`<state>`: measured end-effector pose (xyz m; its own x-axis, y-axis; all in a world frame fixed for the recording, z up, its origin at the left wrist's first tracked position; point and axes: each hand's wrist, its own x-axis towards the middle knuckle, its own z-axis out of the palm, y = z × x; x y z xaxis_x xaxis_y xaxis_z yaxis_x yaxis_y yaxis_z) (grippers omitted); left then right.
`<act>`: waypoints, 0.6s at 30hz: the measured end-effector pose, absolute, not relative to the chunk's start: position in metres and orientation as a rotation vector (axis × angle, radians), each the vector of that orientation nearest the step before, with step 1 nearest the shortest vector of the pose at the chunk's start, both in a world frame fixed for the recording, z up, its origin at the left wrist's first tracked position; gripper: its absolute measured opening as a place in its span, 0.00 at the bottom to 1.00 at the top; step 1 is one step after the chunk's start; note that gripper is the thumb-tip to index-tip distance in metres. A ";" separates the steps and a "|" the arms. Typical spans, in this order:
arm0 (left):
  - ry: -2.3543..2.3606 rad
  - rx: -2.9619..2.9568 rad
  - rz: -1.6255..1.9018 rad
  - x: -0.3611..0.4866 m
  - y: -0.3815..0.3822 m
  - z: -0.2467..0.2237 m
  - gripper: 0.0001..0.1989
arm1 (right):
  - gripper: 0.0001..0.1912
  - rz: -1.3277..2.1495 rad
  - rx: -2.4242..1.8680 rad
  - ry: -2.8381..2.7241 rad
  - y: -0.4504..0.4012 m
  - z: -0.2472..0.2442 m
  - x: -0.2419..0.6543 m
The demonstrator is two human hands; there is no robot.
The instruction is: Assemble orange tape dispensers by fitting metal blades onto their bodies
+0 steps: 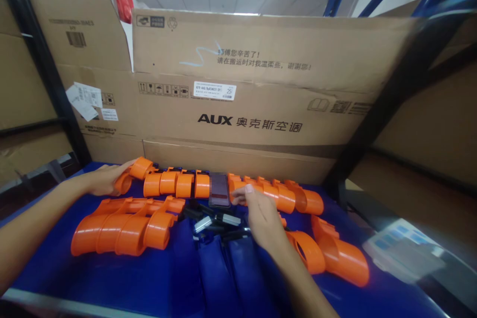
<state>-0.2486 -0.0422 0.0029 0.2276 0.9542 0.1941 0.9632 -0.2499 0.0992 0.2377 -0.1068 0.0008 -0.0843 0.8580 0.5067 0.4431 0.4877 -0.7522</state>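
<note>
At far left, the left hand (102, 180) has its grip closed on an end ring (122, 184) of the back row. Just in front, a strip of orange rings (115, 233) lies on the blue tabletop (112, 285). A dark phone-like slab (219, 191) stands mid-row, behind blue straps (218, 268). The right hand (263, 211) reaches to the right-hand rings (285, 199); whether its grip holds one, I can't tell. Farther right sits a wide orange piece (346, 261).
</note>
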 end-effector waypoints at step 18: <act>-1.626 -2.350 -0.286 -0.230 -0.041 0.072 0.42 | 0.33 0.514 -1.087 -1.699 -0.107 0.005 0.237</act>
